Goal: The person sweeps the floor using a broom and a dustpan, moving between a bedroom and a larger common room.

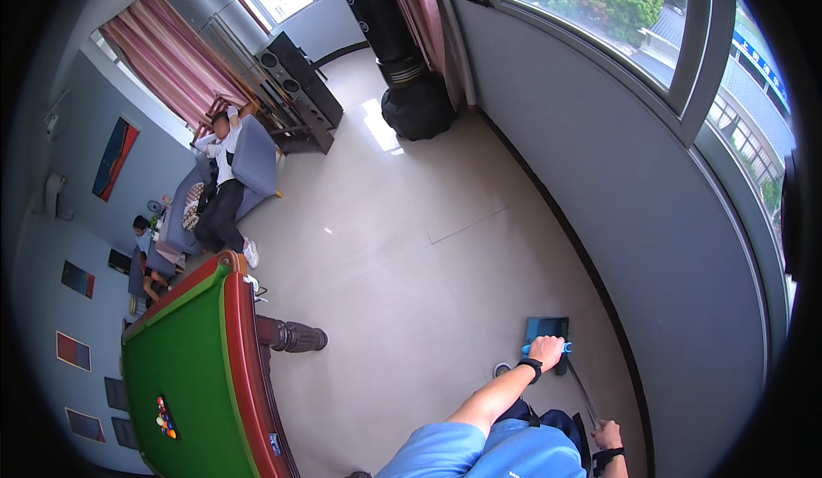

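Note:
My left hand (547, 351) grips a light-blue handle end (567, 348) above a teal dustpan (538, 328). The dustpan stands on the tiled floor near the right-hand wall and is partly hidden by this hand. Lower down, near the wall's base, my right hand (607, 435) is closed around a thin grey pole (583, 391). This pole slants up toward the dustpan, where a dark green part (562, 366) shows below the handle; whether the two are joined cannot be told. Black bands circle both of my wrists.
A pool table (186, 349) with racked balls (166, 419) stands to the left, its carved leg (295, 335) jutting out. Farther off are a person on a sofa (253, 157), another seated person, a speaker (298, 80) and a punching bag (417, 102). A windowed wall (610, 189) runs along the right.

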Action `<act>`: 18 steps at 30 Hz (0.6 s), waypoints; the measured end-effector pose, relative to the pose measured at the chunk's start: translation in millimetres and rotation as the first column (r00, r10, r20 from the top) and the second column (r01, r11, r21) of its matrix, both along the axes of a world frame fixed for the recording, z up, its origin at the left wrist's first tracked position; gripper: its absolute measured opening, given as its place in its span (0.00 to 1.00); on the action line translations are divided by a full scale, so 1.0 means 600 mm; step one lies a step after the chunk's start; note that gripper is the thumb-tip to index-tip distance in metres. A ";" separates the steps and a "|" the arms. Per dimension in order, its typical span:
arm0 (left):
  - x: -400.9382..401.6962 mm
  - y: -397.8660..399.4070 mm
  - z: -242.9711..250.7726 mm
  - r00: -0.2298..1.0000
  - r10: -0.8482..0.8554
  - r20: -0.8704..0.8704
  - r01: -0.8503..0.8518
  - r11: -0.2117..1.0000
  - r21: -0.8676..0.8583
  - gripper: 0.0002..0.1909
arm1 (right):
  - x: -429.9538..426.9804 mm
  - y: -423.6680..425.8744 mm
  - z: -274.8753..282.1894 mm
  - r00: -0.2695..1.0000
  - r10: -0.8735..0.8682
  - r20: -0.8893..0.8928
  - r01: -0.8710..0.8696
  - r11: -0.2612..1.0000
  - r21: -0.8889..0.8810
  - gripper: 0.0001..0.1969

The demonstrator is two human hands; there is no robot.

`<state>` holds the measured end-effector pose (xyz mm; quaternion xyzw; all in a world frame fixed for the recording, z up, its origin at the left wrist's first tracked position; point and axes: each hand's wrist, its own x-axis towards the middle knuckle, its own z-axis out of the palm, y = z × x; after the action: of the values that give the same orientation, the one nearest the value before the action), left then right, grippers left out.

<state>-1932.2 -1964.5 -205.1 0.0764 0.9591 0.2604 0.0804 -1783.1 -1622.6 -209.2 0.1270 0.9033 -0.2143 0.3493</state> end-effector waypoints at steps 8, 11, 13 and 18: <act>0.006 -0.013 -0.006 0.998 -0.060 0.005 0.060 0.998 0.016 0.07 | 0.060 0.090 0.002 0.908 -0.418 0.039 0.418 0.908 0.016 0.13; 0.010 -0.025 0.008 0.991 -0.122 0.049 0.120 0.992 0.048 0.07 | 0.077 0.076 0.029 0.880 -0.467 0.089 0.432 0.863 0.261 0.13; 0.013 -0.065 -0.007 0.986 -0.072 0.151 0.071 0.997 0.015 0.08 | 0.060 0.057 0.031 0.854 -0.500 0.142 0.437 0.839 0.323 0.12; -0.005 -0.101 -0.005 0.983 0.111 0.147 -0.102 0.993 -0.064 0.12 | 0.079 0.087 0.036 0.754 -0.635 0.166 0.543 0.745 0.386 0.12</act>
<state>-1935.3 -2025.3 -207.9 0.0027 0.9600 0.2423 0.1404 -1735.8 -1570.7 -187.7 0.4922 0.7767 -0.1471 0.3645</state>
